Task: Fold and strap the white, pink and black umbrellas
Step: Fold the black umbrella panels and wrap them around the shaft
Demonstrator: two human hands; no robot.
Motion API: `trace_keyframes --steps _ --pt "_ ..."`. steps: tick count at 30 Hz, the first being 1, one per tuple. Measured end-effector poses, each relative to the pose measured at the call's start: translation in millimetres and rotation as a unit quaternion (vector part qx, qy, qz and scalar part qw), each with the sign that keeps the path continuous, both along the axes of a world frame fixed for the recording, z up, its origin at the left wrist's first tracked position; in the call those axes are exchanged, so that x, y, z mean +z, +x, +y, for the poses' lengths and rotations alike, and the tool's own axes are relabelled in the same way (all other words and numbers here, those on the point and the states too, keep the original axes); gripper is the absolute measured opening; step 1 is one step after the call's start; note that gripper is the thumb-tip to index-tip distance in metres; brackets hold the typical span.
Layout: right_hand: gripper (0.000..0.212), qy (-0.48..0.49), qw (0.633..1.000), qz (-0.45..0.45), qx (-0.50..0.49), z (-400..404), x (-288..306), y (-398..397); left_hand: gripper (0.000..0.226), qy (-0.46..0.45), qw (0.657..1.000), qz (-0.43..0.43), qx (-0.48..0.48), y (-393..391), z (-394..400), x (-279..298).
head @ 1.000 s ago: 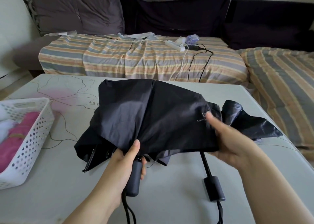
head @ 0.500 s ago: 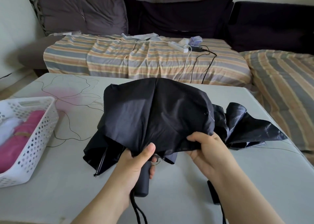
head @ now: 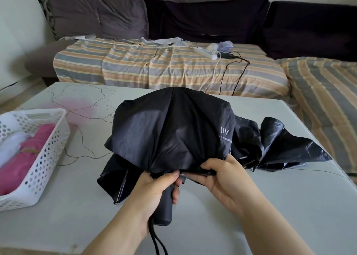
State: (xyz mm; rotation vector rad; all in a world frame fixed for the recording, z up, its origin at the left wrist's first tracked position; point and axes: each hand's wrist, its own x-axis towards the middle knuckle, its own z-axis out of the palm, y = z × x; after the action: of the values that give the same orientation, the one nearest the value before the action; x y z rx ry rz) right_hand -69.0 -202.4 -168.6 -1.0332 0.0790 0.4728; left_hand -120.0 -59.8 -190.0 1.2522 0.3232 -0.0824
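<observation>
Above the desk (head: 270, 206), the left hand (head: 152, 189) grips the black umbrella (head: 173, 131) by its handle while the right hand (head: 226, 177) pinches the canopy's hem. The limp, slippery-looking fabric probably handles best gathered along the stiff ribs.

A home living room — dark corner sofa (head: 202, 16) under striped covers (head: 164, 67), low table (head: 251, 206) in front.
</observation>
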Motion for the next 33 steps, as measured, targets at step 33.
trace_keyframes --steps 33 --pt "0.041 -0.229 0.97 -0.075 0.019 -11.2 -18.1 12.7 0.062 -0.322 0.94 0.108 -0.019 6.4 16.8 6.8"
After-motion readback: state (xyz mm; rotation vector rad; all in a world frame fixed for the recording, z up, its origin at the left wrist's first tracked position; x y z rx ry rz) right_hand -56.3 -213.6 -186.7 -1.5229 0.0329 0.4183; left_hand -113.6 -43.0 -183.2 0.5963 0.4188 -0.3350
